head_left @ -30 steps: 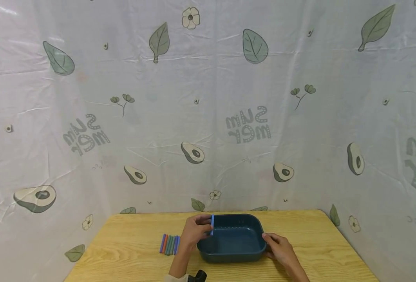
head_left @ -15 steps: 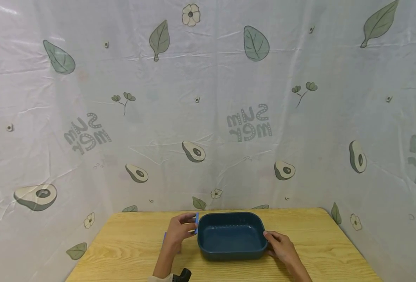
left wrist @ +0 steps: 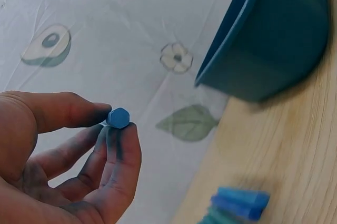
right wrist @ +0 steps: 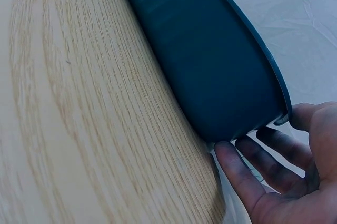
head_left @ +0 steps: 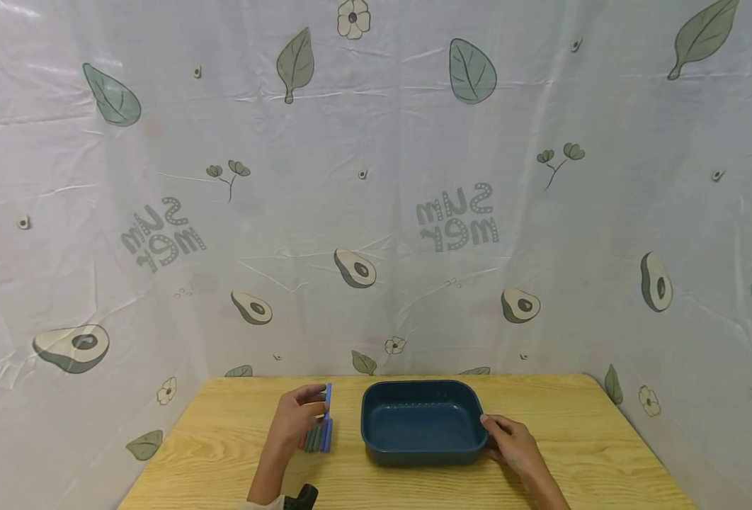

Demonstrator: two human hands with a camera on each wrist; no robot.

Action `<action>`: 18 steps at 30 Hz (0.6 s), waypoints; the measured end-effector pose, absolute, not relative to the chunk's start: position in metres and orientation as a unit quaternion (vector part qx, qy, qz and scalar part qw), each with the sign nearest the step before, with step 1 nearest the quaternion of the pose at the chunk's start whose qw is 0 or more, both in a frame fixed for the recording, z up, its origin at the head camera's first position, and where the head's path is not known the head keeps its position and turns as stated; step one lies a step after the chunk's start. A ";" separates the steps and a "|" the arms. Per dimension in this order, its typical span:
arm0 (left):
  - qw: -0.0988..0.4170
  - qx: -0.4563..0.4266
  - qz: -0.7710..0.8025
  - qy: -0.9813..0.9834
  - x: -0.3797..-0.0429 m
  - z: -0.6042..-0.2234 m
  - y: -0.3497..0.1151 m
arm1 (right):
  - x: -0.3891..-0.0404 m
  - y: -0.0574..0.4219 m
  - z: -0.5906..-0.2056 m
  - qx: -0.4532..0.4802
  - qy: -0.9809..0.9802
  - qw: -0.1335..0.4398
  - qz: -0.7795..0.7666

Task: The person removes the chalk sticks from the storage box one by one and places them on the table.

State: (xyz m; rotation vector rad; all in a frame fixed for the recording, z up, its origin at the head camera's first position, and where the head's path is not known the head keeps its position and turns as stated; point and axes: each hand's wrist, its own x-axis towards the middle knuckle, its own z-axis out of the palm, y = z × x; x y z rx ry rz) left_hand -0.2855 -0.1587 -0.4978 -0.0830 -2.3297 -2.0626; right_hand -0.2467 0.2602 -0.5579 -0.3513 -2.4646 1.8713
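My left hand (head_left: pixel 292 418) pinches a blue stick (left wrist: pixel 118 118) between thumb and fingertips. In the left wrist view its six-sided end faces the camera; in the head view it stands above the row of coloured sticks (head_left: pixel 322 438). Red, green and blue ones show in that row, partly covered by the hand. To the right is a deep dark-blue rectangular tub (head_left: pixel 423 459), nothing visible inside. My right hand (head_left: pixel 515 448) holds the tub's right side: the thumb is at the rim and the fingers touch the outer wall (right wrist: pixel 210 66).
Everything lies on a light wooden table (head_left: pixel 580 439). A pale curtain (head_left: pixel 312 219) printed with avocados and leaves hangs behind the table's far edge and down both sides. A black device (head_left: pixel 302 499) is at the left wrist.
My left hand has moved left with the blue stick, from over the tub's left edge to above the row of sticks. My right hand keeps its hold on the tub.
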 end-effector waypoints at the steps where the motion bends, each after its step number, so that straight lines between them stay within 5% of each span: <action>1: 0.019 -0.023 -0.661 -0.750 -0.286 -0.498 -0.163 | -0.247 0.260 -0.558 -0.112 -0.791 0.014 0.601; 18: 0.041 0.029 -0.652 -0.757 -0.288 -0.514 -0.231 | -0.248 0.260 -0.558 -0.112 -0.782 0.017 0.612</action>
